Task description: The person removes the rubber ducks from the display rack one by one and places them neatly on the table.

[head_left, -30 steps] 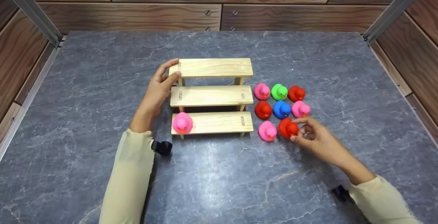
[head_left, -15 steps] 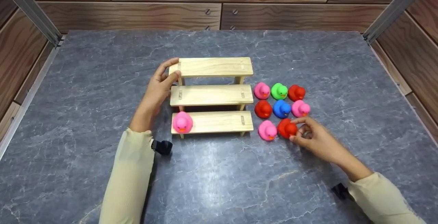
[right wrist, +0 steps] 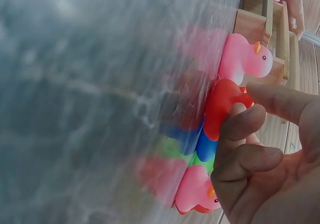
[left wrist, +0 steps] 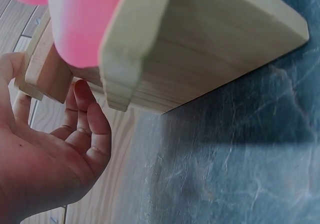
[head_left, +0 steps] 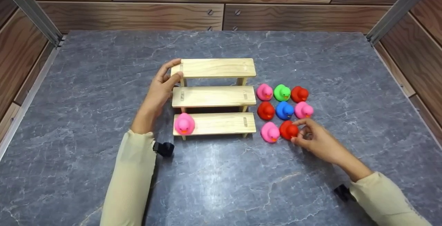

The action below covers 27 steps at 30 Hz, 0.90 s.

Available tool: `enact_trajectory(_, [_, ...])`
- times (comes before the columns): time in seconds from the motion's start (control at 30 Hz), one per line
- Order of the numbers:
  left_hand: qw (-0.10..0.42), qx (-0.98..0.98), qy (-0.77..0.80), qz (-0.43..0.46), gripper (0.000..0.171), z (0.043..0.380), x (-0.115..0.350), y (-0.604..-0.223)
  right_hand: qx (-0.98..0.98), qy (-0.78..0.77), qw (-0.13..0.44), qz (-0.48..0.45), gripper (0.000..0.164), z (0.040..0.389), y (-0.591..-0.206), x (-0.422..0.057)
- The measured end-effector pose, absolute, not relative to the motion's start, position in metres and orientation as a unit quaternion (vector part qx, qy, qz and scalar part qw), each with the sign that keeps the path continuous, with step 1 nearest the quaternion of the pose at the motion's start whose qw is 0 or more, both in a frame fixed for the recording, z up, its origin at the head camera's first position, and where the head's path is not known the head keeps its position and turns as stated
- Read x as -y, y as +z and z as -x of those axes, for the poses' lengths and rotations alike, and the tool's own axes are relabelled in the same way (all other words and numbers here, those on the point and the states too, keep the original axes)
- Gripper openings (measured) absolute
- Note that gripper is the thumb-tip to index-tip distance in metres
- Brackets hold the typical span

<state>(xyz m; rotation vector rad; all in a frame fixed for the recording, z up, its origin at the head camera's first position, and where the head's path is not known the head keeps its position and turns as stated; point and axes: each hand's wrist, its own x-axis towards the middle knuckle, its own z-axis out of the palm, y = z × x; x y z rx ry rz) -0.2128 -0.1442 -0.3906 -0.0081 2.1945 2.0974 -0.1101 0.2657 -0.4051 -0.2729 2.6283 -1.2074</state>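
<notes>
My left hand grips the left end of the top step of a light wooden three-step stand, thumb on the upper face. In the left wrist view its other fingers curl beside the stand's side. A pink rubber duck sits at the left end of the lowest step. To the right of the stand, my right hand pinches a red rubber duck between thumb and fingers. That duck stands right beside a pink duck, as the right wrist view also shows.
Behind the held duck stand two rows: pink, green and red ducks at the back, then red, blue and pink. Wood-patterned panels border the grey marbled table.
My right hand has shifted the red duck slightly left, closer to the pink duck beside it. The left hand and the stand have stayed in place.
</notes>
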Motion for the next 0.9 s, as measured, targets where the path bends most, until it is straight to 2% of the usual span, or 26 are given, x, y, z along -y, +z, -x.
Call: enact_trajectory(0.9, [0.052, -0.722, 0.689, -0.001, 0.047, 0.2114, 0.1446, -0.3888, -0.889, -0.429, 0.132, 0.083, 0.044, 0.1117, -0.4012, -0.2682])
